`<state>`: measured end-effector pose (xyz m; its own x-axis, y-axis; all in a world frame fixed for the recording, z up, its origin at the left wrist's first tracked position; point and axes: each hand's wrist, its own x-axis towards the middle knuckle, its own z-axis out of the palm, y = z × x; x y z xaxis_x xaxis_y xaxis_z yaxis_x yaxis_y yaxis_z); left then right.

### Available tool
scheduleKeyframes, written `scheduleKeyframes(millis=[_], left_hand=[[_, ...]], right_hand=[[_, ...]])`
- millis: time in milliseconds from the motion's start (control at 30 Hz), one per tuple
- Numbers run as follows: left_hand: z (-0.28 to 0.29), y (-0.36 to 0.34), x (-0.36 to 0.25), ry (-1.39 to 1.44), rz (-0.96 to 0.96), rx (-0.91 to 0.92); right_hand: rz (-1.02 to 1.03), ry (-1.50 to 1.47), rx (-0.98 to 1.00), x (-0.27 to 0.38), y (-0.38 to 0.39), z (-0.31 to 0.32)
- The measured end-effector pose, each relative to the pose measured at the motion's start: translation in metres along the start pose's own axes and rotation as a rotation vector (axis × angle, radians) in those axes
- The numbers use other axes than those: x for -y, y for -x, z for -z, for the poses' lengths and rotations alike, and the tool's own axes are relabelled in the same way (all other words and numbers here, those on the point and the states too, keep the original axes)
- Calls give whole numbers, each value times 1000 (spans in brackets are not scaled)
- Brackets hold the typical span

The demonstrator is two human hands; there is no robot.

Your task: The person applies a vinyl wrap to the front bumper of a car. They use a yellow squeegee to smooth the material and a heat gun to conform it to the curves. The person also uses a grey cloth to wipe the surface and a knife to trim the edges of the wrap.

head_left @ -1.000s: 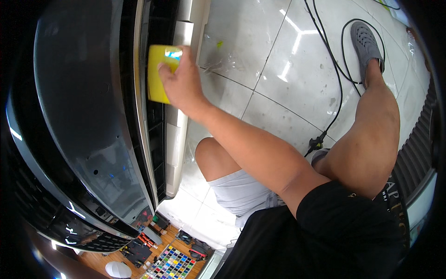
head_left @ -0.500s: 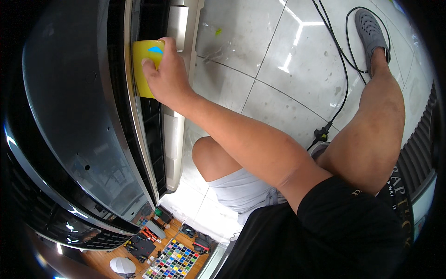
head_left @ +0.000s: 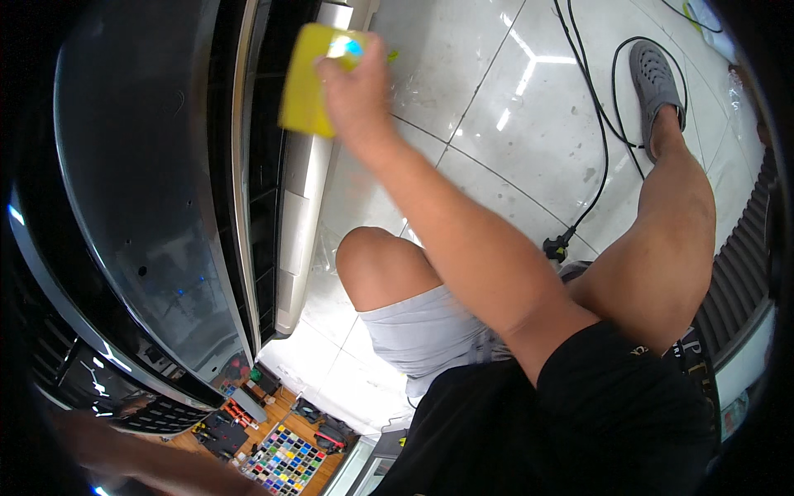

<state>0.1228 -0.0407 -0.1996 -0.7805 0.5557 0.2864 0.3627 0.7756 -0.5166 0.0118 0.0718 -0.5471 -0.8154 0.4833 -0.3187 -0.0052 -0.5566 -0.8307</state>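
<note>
My right hand (head_left: pixel 358 103) grips a yellow flat squeegee (head_left: pixel 302 87) with a blue mark on it, held over the upper part of a cream strip (head_left: pixel 294 231) that runs beside black slatted trim (head_left: pixel 265 207) and a thin metallic edge. Left of these is a glossy dark grey car panel (head_left: pixel 136 174) with small holes. At the lower left, my left hand (head_left: pixel 87 438) is a dim blur by the vehicle's black lower part; its fingers cannot be made out.
Black cables with a plug (head_left: pixel 558 246) lie on the tiled floor (head_left: pixel 471 107) near my shoed foot (head_left: pixel 657 78). My bent legs are below me. A wooden surface (head_left: pixel 269 397) at the lower left bears tools and a multicoloured swatch grid (head_left: pixel 285 459). A ribbed mat (head_left: pixel 740 231) is at right.
My right hand and the squeegee have moved up and to the right, away from the metallic edge. My left forearm has appeared at the lower left.
</note>
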Motion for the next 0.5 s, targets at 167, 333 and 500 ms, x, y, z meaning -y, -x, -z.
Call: scheduleKeyframes(millis=[167,333,500], left_hand=[[-188,100,-115,540,303,297],[-263,112,-119,326,406,237],[-269,102,-119,205,344,230]], right_hand=[[-75,-167,-64,1,-28,46],[-82,-93,-7,9,-24,57],[-135,-49,-23,0,-23,58]])
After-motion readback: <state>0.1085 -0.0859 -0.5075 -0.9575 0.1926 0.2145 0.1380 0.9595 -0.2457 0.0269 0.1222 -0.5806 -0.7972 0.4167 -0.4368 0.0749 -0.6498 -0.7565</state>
